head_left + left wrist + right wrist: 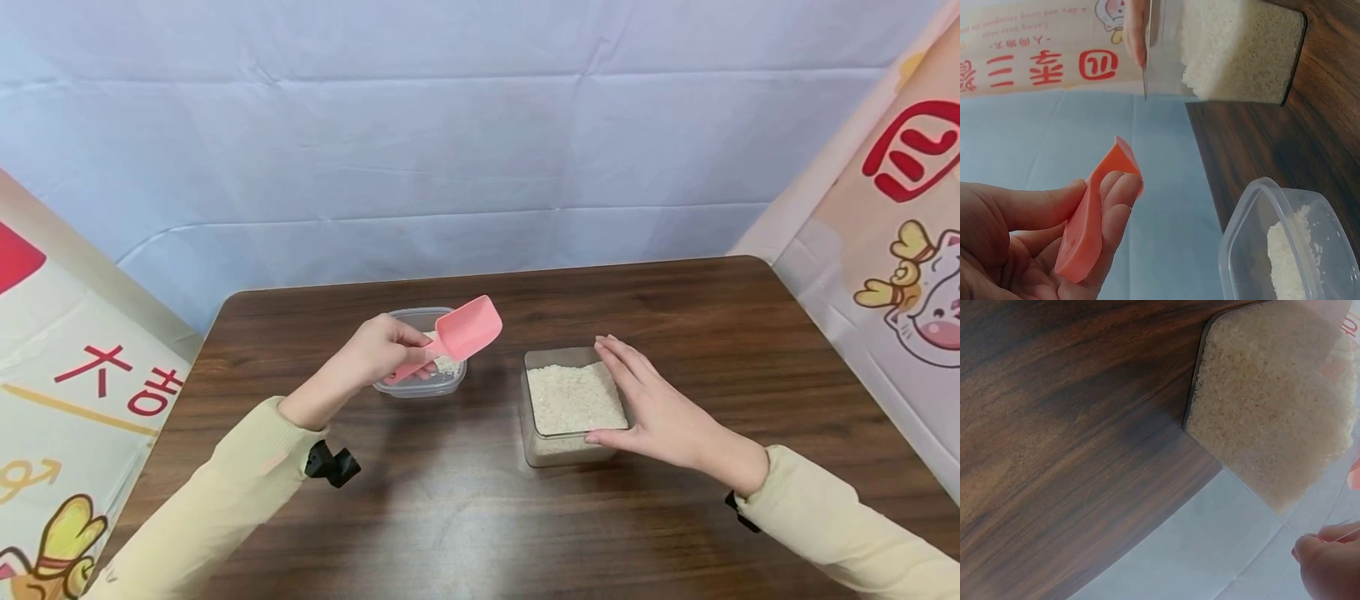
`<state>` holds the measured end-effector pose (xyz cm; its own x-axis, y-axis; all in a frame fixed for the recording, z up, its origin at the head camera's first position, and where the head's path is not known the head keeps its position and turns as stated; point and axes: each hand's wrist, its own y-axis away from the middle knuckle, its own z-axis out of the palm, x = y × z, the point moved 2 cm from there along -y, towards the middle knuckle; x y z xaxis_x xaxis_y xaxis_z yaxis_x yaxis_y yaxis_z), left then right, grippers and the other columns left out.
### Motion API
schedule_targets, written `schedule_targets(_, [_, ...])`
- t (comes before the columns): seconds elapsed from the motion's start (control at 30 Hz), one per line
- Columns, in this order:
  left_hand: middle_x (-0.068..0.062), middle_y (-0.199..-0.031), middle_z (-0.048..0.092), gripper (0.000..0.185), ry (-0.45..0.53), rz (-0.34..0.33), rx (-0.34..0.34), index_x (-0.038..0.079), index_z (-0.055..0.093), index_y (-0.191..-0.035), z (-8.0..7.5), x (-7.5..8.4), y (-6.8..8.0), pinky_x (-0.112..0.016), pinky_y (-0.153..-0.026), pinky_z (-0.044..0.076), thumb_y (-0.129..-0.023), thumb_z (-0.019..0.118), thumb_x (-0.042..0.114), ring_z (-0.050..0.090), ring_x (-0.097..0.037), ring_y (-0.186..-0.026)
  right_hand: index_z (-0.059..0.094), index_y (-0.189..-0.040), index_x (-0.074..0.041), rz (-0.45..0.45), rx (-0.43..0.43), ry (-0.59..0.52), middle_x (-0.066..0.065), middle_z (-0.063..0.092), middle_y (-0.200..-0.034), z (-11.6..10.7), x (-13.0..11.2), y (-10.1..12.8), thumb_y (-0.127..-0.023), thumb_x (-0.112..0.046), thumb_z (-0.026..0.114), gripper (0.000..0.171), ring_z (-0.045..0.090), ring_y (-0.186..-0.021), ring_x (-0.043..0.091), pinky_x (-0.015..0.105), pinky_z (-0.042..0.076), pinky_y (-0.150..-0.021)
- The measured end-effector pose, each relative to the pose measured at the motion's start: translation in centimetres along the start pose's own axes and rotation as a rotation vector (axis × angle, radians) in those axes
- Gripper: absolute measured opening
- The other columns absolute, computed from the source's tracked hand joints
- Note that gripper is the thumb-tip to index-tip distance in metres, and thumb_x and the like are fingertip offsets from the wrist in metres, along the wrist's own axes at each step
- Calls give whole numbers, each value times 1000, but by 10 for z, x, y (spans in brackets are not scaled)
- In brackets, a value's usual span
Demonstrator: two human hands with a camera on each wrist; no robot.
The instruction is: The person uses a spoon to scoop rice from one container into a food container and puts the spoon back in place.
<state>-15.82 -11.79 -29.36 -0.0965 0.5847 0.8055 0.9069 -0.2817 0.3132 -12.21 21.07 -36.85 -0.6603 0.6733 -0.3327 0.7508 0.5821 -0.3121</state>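
Wide brown counter [675, 333] fills the scene, pale sheet hung behind its far edge, printed banners at the left and right edges. Near the middle stands the square tub [572, 454], clear-walled and packed with rice [573, 398] almost to the rim. The right hand [651, 408] lies against the tub's right side, fingers straight along the rim and thumb at the near corner, bracing it so it stays put, by the look of it. Just to the left, a touch nearer the far edge, sits the small box [431, 385], clear with rounded corners, only a thin heap of rice inside. Over that box the left hand [378, 350] pinches the handle of the pink scoop [467, 329] between thumb and fingers, bowl raised and pointing toward the tub. Whether the scoop carries any grains, I can't tell from here.
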Motion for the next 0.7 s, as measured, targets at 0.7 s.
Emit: schedule_targets(0.7, [-16, -75, 68, 19, -28, 73, -6, -8, 67, -98, 13, 22, 0, -32, -64, 56, -84, 64, 3, 67, -22, -66, 24, -140, 5, -22, 15, 1, 15, 23, -146, 1, 0, 0, -69, -54, 71, 104, 21, -134, 28, 14, 11, -108])
